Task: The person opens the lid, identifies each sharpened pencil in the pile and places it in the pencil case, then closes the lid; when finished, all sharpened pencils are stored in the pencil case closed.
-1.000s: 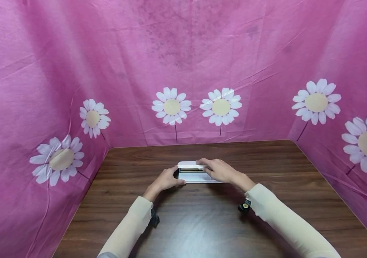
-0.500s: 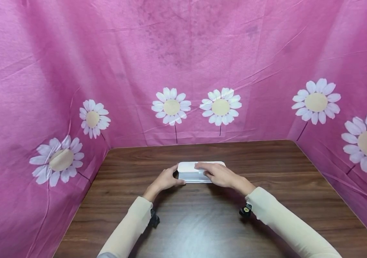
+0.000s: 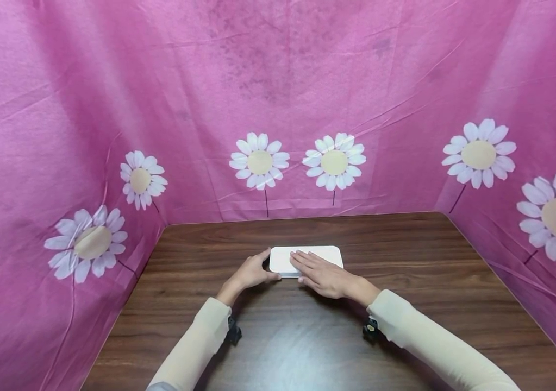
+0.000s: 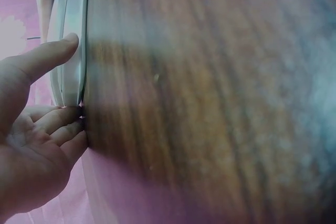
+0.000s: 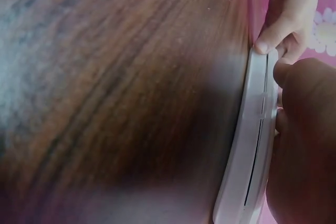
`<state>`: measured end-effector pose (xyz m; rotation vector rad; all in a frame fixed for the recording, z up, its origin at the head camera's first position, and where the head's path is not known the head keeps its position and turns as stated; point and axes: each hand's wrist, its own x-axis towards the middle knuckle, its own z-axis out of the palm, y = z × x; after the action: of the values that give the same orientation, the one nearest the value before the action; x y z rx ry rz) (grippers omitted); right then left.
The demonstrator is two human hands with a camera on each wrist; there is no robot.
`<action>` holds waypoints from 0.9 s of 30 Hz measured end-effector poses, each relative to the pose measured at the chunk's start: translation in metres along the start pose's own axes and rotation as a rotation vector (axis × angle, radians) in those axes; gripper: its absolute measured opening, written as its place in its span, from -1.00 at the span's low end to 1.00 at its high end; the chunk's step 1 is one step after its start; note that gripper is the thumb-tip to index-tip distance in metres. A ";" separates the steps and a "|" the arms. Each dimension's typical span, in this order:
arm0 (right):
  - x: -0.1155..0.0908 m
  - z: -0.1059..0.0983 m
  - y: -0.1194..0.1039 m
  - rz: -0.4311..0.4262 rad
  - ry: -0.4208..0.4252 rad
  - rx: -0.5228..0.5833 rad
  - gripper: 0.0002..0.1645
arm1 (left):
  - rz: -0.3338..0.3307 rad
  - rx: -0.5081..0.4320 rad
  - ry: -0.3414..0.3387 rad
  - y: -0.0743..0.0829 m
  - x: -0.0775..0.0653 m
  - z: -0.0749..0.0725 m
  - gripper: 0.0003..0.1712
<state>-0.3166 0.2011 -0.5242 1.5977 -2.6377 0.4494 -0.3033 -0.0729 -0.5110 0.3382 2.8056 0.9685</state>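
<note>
A white rectangular case (image 3: 280, 262) with rounded corners lies flat on the wooden table, its hinged lid down. My left hand (image 3: 252, 272) holds the case's left end, thumb at the front side and fingers around the end. In the left wrist view, that thumb (image 4: 65, 45) presses on the case's side wall (image 4: 72, 74). Across the lid lies my right hand (image 3: 328, 278), its fingers straight and flat on the top. The right wrist view shows a thin seam between lid and base along the case's side (image 5: 251, 140), with a small clasp midway.
The dark brown wooden table (image 3: 278, 336) ends at a pink cloth backdrop (image 3: 287, 70) with white daisies, which stands behind it and on both sides. Black wrist cameras (image 3: 233, 332) hang under both forearms, which wear cream sleeves (image 3: 194, 342).
The case's lid has swung down from raised to closed, hiding the inside. My right hand has gone from holding the lid's edge to lying flat on top. The left hand has stayed put.
</note>
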 end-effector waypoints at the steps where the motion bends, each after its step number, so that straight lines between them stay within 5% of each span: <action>1: 0.000 0.001 0.000 0.000 0.002 -0.002 -0.28 | 0.001 0.001 0.001 0.000 0.000 0.000 0.15; 11: -0.002 0.008 0.005 -0.095 0.113 -0.027 -0.34 | 0.006 0.006 0.002 0.000 -0.001 0.001 0.15; 27: -0.002 0.013 0.004 -0.045 0.087 -0.063 -0.33 | 0.011 0.026 0.012 0.001 -0.001 0.001 0.16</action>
<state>-0.3170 0.2015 -0.5383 1.5777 -2.5217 0.4193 -0.3017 -0.0714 -0.5110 0.3525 2.8318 0.9403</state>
